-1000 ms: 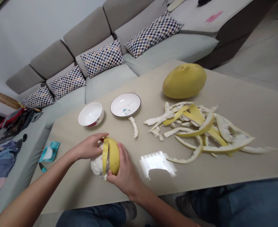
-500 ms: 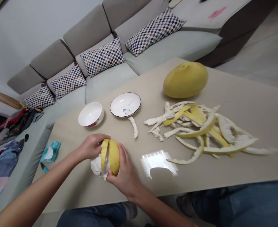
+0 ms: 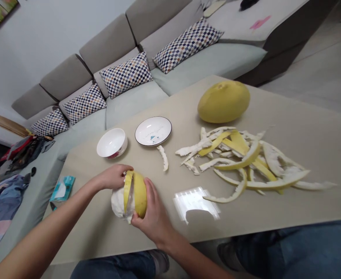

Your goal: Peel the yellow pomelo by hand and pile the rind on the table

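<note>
A partly peeled pomelo (image 3: 139, 193) is between my hands above the near side of the table. Its left side shows white pith, while yellow rind covers the right. My right hand (image 3: 155, 217) wraps round the rind side, thumb below and fingers above. At the top left, my left hand (image 3: 115, 177) grips a strip of pomelo peel (image 3: 128, 190) that stands partly off the fruit, with a gap beside it. The left fingertips are partly hidden behind the strip.
A heap of peel strips (image 3: 245, 155) lies on the table (image 3: 304, 116) at right, before a whole pomelo (image 3: 224, 101). Beyond my hands stand a white bowl (image 3: 112, 143) and a plate (image 3: 153, 131), with a peel piece (image 3: 163, 158) nearby. A tissue pack (image 3: 62, 188) lies at left.
The view has shifted slightly. Both hands keep their hold on the pomelo and its peel strip, with hardly any visible movement.
</note>
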Available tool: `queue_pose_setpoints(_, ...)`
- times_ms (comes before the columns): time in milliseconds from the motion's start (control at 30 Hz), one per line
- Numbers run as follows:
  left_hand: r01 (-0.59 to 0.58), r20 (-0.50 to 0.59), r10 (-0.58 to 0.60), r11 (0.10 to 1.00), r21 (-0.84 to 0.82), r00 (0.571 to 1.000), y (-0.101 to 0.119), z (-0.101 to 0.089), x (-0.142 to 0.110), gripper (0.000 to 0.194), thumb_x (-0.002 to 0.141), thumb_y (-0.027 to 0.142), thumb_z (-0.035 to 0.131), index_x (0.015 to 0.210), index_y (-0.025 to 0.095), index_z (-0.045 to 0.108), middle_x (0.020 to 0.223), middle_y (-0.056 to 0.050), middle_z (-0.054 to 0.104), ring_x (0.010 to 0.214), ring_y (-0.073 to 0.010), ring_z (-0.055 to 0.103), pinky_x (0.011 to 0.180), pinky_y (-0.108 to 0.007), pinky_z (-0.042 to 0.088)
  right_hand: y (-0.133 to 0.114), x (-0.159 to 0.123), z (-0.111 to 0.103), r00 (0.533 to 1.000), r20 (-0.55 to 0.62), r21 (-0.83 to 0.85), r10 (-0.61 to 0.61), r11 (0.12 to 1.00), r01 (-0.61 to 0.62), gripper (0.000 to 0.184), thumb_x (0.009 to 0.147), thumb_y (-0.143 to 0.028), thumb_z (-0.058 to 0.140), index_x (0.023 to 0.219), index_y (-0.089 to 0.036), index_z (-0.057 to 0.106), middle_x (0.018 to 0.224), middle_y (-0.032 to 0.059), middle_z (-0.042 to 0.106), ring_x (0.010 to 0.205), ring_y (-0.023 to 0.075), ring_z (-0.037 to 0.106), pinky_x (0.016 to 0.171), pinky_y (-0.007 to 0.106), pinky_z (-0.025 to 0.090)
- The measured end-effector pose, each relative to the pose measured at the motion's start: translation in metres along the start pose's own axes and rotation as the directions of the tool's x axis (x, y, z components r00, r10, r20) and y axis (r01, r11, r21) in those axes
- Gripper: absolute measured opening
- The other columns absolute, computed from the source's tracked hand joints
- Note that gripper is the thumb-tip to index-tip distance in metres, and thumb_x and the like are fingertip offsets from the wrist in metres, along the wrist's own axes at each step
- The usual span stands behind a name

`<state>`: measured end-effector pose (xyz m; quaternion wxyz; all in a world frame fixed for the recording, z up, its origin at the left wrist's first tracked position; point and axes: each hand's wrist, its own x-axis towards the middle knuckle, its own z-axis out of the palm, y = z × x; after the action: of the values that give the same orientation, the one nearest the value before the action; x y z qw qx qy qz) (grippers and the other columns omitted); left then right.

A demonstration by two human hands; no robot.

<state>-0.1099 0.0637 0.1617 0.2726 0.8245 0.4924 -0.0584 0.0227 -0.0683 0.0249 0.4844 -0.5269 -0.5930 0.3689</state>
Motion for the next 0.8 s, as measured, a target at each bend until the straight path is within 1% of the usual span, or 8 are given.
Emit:
queue_pose_setpoints(167, -0.037, -0.019, 0.037, 0.999, -0.005, 0.999, -0.007, 0.003, 0.007, 0.026, 0.071, 0.022, 0.062, 0.096, 0.021, 0.072, 0.095, -0.006, 0.073, 0.091, -0.0232, 0.065, 0.082, -0.029, 0.049, 0.002, 0.0, 0.001, 1.0, 0.003, 0.003, 0.003, 1.0, -0.003, 0.105, 0.059, -0.016, 0.065, 0.151, -0.017, 0.016, 0.156, 0.0165, 0.029, 0.144, 0.0318, 0.03, 0.115, 0.049, 0.034)
queue_pose_setpoints(300, -0.031, -0.066, 0.027, 0.998, -0.063, 0.997, -0.022, 0.004, 0.016, 0.022, 0.074, 0.026, 0.063, 0.094, 0.018, 0.069, 0.091, -0.006, 0.071, 0.085, -0.0212, 0.064, 0.08, -0.029, 0.049, 0.007, -0.004, 0.002, 1.0, -0.01, 0.015, -0.025, 1.0, 0.025, 0.106, 0.058, -0.015, 0.065, 0.151, -0.016, 0.015, 0.156, 0.0164, 0.028, 0.144, 0.0319, 0.028, 0.116, 0.049, 0.033)
queue_pose_setpoints(367, -0.024, -0.062, 0.016, 0.991, -0.128, 0.998, -0.03, 0.007, 0.018, 0.024, 0.079, 0.033, 0.061, 0.096, 0.017, 0.068, 0.092, -0.006, 0.071, 0.081, -0.0198, 0.065, 0.075, -0.028, 0.051, 0.009, -0.005, 0.001, 1.0, -0.01, 0.014, -0.03, 0.999, 0.03, 0.107, 0.058, -0.014, 0.065, 0.152, -0.016, 0.014, 0.156, 0.0166, 0.028, 0.144, 0.0325, 0.028, 0.115, 0.05, 0.033)
queue_pose_setpoints(533, 0.014, -0.056, -0.031, 0.958, -0.287, 0.998, -0.044, 0.016, 0.013, 0.041, 0.094, 0.045, 0.04, 0.1, 0.013, 0.065, 0.091, -0.009, 0.07, 0.078, -0.0193, 0.066, 0.067, -0.026, 0.054, 0.01, -0.007, 0.0, 1.0, 0.01, 0.007, -0.018, 1.0, 0.018, 0.109, 0.058, -0.013, 0.066, 0.152, -0.019, 0.012, 0.156, 0.0163, 0.027, 0.144, 0.0337, 0.028, 0.115, 0.052, 0.033)
queue_pose_setpoints(600, 0.01, -0.055, -0.029, 0.948, -0.318, 0.998, -0.045, 0.018, 0.009, 0.04, 0.094, 0.046, 0.044, 0.104, 0.014, 0.065, 0.091, -0.007, 0.07, 0.08, -0.0201, 0.067, 0.069, -0.026, 0.054, 0.01, -0.009, 0.0, 1.0, 0.008, -0.003, -0.027, 1.0, 0.027, 0.11, 0.057, -0.012, 0.066, 0.152, -0.019, 0.011, 0.156, 0.0162, 0.026, 0.145, 0.0338, 0.027, 0.115, 0.052, 0.033)
queue_pose_setpoints(667, -0.003, -0.056, -0.016, 0.944, -0.33, 0.998, -0.043, 0.018, 0.008, 0.037, 0.088, 0.046, 0.055, 0.106, 0.016, 0.067, 0.096, -0.006, 0.071, 0.084, -0.0208, 0.067, 0.07, -0.025, 0.053, 0.011, -0.01, 0.001, 0.999, 0.005, -0.015, -0.037, 0.999, 0.037, 0.11, 0.057, -0.012, 0.065, 0.152, -0.019, 0.01, 0.157, 0.0163, 0.025, 0.145, 0.0343, 0.026, 0.116, 0.052, 0.032)
queue_pose_setpoints(733, -0.017, -0.076, -0.008, 0.946, -0.323, 0.997, -0.041, 0.017, 0.009, 0.033, 0.081, 0.044, 0.065, 0.1, 0.018, 0.071, 0.099, -0.006, 0.071, 0.086, -0.0212, 0.066, 0.072, -0.025, 0.052, 0.012, -0.01, 0.002, 0.999, 0.002, -0.026, -0.046, 0.999, 0.046, 0.111, 0.056, -0.012, 0.065, 0.152, -0.019, 0.009, 0.157, 0.0165, 0.025, 0.145, 0.0353, 0.026, 0.115, 0.052, 0.032)
queue_pose_setpoints(800, -0.028, -0.118, -0.01, 0.951, -0.309, 0.993, -0.04, 0.018, 0.011, 0.026, 0.078, 0.039, 0.068, 0.093, 0.019, 0.074, 0.098, -0.006, 0.072, 0.087, -0.0207, 0.066, 0.074, -0.025, 0.051, 0.014, -0.01, 0.003, 0.998, -0.005, -0.037, -0.06, 0.998, 0.06, 0.111, 0.056, -0.012, 0.064, 0.152, -0.019, 0.008, 0.156, 0.017, 0.025, 0.145, 0.0362, 0.027, 0.115, 0.054, 0.032)
